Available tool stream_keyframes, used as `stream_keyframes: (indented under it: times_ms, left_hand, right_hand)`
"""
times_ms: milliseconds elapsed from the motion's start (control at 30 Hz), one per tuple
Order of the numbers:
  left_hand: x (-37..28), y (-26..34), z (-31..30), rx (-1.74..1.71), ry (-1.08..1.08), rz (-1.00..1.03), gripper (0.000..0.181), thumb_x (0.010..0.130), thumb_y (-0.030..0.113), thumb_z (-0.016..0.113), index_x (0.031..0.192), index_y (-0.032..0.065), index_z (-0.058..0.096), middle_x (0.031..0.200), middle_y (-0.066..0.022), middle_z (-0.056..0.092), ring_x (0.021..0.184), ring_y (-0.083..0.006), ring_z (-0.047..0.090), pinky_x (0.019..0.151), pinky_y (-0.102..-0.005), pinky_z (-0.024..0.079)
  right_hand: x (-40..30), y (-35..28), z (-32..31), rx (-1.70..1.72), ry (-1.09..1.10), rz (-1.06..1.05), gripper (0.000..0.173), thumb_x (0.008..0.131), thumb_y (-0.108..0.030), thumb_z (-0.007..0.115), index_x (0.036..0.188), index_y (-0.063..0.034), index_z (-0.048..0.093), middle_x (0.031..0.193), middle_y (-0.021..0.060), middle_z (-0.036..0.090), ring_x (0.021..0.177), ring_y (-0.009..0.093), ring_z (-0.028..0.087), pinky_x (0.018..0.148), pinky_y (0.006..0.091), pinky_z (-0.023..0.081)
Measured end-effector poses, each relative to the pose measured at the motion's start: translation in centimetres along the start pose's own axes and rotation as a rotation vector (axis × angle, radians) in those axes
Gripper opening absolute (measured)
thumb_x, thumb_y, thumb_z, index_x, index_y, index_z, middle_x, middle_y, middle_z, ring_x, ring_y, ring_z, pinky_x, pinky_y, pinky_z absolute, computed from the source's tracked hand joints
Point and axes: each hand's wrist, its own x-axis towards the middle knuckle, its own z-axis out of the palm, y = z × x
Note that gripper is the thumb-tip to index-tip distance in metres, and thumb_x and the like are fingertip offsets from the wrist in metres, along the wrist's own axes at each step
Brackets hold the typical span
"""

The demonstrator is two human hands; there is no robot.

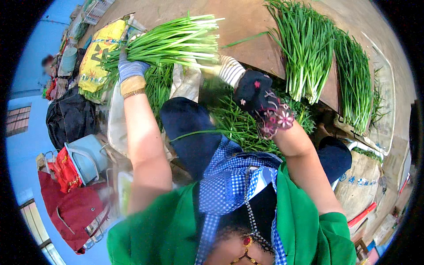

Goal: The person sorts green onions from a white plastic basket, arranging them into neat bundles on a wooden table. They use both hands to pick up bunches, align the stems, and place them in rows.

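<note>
My left hand (pixel 131 68), in a blue and tan work glove, holds a large bundle of green garlic chives (pixel 172 41) by its leafy side, the pale stem ends pointing right. My right hand (pixel 215 69), in a pale glove below a striped cuff and a dark flowered sleeve cover, is at the lower stem ends; it is blurred, and whether it grips them I cannot tell. Two more bunches lie on the brown board to the right, a wide one (pixel 306 49) and a narrower one (pixel 354 79). Loose green leaves (pixel 235 122) lie between my knees.
A yellow printed sack (pixel 101 56) lies at the upper left, above a black bag (pixel 71 116). Lower left are a light blue bucket (pixel 89 155) and a dark red cloth (pixel 69 208). On the right stand a white plastic crate (pixel 391 109) and a tan sack (pixel 356 175).
</note>
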Motion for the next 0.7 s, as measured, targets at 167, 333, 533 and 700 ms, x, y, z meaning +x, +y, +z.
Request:
stream_keyframes:
  times_ms: [167, 333, 533, 700]
  left_hand:
    - [1.1, 0.5, -1.5, -0.003, -0.079, -0.012, 0.043, 0.089, 0.035, 0.04, 0.12, 0.0065, 0.051, 0.125, -0.0152, 0.05, 0.116, -0.0352, 0.044, 0.1, -0.0532, 0.03]
    - [3.2, 0.5, -1.5, -0.027, -0.118, 0.06, 0.043, 0.089, 0.035, 0.042, 0.12, 0.0067, 0.05, 0.126, -0.0147, 0.049, 0.115, -0.036, 0.045, 0.099, -0.0536, 0.031]
    - [-2.2, -2.7, 4.9, -0.018, -0.035, -0.115, 0.042, 0.091, 0.036, 0.036, 0.12, 0.0103, 0.051, 0.126, -0.0101, 0.051, 0.116, -0.031, 0.045, 0.1, -0.0501, 0.031]
    - [-1.0, -3.7, 5.3, -0.054, -0.085, -0.113, 0.039, 0.09, 0.034, 0.039, 0.116, 0.0087, 0.054, 0.123, -0.0111, 0.053, 0.113, -0.0311, 0.048, 0.098, -0.0509, 0.034]
  right_hand:
    - [-11.5, -8.9, -3.1, 0.191, 0.149, 0.224, 0.022, 0.084, -0.028, 0.056, 0.087, -0.0069, 0.061, 0.076, 0.001, 0.06, 0.068, 0.011, 0.055, 0.059, 0.0241, 0.043]
    - [-16.2, -8.3, -4.6, -1.453, -0.024, -0.095, 0.033, 0.078, -0.03, 0.065, 0.099, -0.0041, 0.061, 0.094, 0.0112, 0.063, 0.087, 0.022, 0.059, 0.078, 0.0351, 0.048]
    - [-9.8, -10.5, -3.1, -0.434, 0.321, -0.062, 0.045, 0.076, -0.017, 0.07, 0.114, 0.0015, 0.054, 0.102, 0.0091, 0.062, 0.095, 0.016, 0.056, 0.083, 0.0279, 0.044]
    - [-9.2, -11.4, -2.3, -0.003, 0.326, -0.009, 0.031, 0.075, -0.015, 0.067, 0.103, -0.0009, 0.063, 0.09, 0.0059, 0.067, 0.079, 0.012, 0.058, 0.074, 0.0251, 0.045]
